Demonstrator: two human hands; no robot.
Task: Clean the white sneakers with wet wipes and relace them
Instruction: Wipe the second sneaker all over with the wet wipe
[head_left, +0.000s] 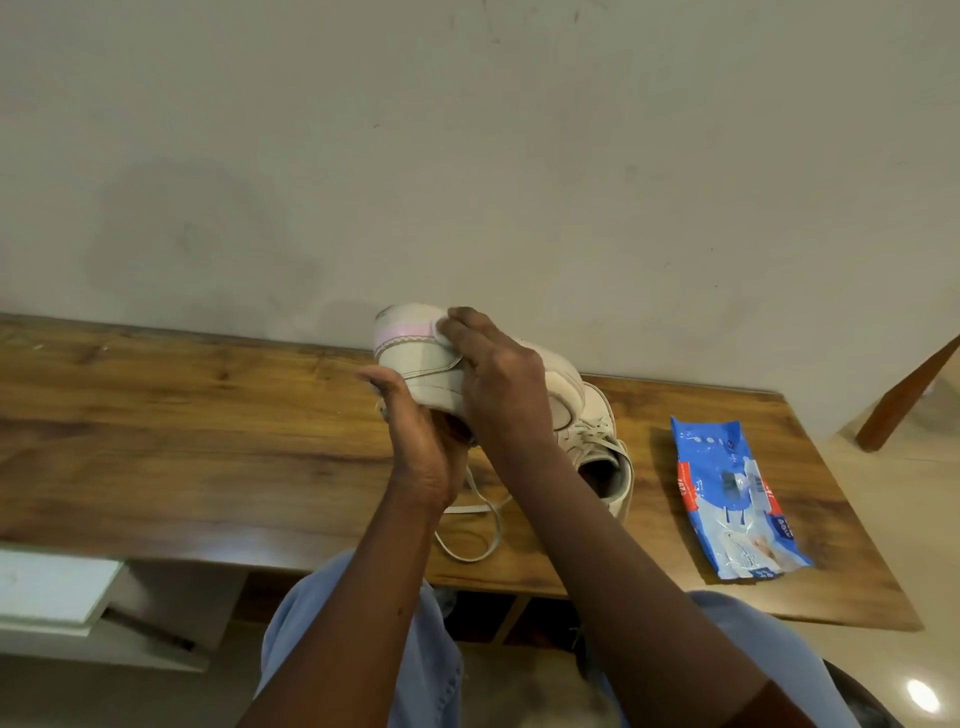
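Observation:
A white sneaker (418, 364) with a pink heel tab is held up above the wooden table (182, 431), heel pointing up and away. My left hand (415, 436) grips it from below, at the opening. My right hand (493, 374) lies over the heel, and its fingertips hold a small white wet wipe (442, 332) against the heel tab. The second white sneaker (597, 441) sits on the table behind my right forearm, laces in and opening toward me. A loose white lace (480, 525) trails on the table under my arms.
A blue wet-wipe pack (737, 499) lies flat on the right part of the table. The wall stands right behind the table. A white shelf edge (57, 587) is at lower left, and a wooden leg (904, 405) leans at far right.

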